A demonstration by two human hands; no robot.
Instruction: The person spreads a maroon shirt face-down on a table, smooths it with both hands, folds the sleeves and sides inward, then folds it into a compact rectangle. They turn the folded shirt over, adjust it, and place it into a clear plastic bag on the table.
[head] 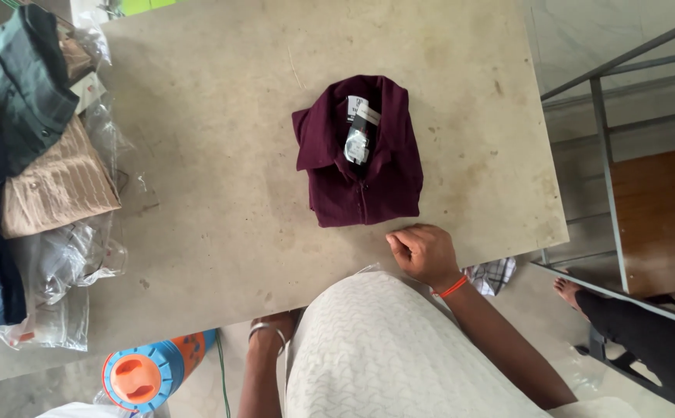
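Note:
A folded maroon shirt (361, 155) with a white tag and a small clear packet at its collar lies in the middle of the beige table (214, 155). My right hand (423, 251), with an orange thread on the wrist, rests curled at the table's near edge, just below the shirt's bottom hem and not touching it. Nothing shows in its fingers. My left hand (272, 321) is down below the table edge with a silver bangle on the wrist; its fingers are hidden under the table.
Folded shirts (51, 186) in green, tan and blue, some in clear plastic bags (66, 271), are piled at the table's left. A blue and orange bottle (148, 375) lies on the floor. A metal frame (608, 178) and another person's foot (568, 290) are on the right.

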